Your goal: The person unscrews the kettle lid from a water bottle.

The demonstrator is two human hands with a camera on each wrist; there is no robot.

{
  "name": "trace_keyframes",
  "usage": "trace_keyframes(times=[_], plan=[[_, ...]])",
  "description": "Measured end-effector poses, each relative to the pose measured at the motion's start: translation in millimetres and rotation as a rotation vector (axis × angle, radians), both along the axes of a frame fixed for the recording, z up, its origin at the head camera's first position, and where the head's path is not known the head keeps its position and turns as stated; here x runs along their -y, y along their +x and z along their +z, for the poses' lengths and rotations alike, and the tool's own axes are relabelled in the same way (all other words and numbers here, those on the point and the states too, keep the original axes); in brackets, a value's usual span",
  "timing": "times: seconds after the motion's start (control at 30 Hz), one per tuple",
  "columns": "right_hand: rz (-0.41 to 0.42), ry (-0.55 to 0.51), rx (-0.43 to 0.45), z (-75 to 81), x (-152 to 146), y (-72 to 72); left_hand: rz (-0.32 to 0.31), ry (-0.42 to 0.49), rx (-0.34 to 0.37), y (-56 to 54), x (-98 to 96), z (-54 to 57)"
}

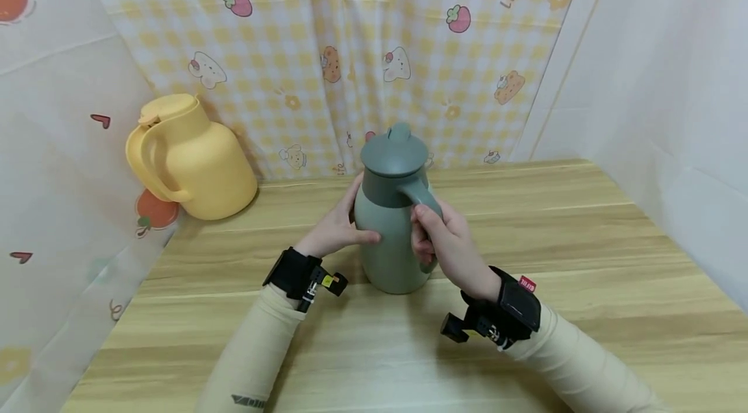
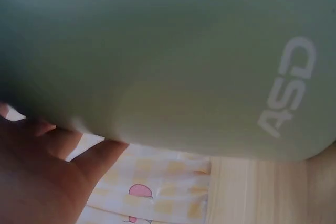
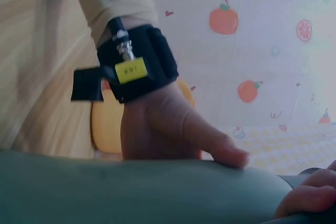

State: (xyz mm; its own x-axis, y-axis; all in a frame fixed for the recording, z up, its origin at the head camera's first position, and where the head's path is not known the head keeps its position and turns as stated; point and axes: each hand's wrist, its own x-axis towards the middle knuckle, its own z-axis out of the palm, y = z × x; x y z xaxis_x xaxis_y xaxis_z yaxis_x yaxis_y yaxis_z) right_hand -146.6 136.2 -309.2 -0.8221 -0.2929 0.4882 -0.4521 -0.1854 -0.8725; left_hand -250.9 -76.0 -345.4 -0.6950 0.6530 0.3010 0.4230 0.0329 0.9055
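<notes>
A sage-green thermos jug (image 1: 393, 237) with a darker grey-green lid and handle stands upright over the wooden table. Curled around its handle (image 1: 422, 194) are the fingers of my right hand (image 1: 447, 237), with the thumb along the upper part. My left hand (image 1: 336, 228) holds the jug's left side, thumb across the front and fingers passing behind the body. White "ASD" lettering (image 2: 289, 87) shows on the jug near its base in the left wrist view. Part of my right hand (image 3: 310, 198) also appears at the lower right corner of the right wrist view.
A yellow thermos jug (image 1: 204, 166) stands at the back left of the table (image 1: 526, 225), its handle toward the left. Behind the table hangs a yellow checked curtain (image 1: 280, 62), and pale printed sheets (image 1: 52, 173) flank both sides.
</notes>
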Motion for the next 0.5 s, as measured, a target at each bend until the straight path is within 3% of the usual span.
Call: trace_keyframes(times=[0.3, 0.5], plan=[[0.024, -0.029, -0.007, 0.6, -16.3, -12.0, 0.104, 0.081, 0.034, 17.6, -10.8, -1.3], [-0.01, -0.018, -0.02, 2.2, -27.0, -20.8, 0.25, 0.098, -0.027, 35.4, -20.7, -3.1]])
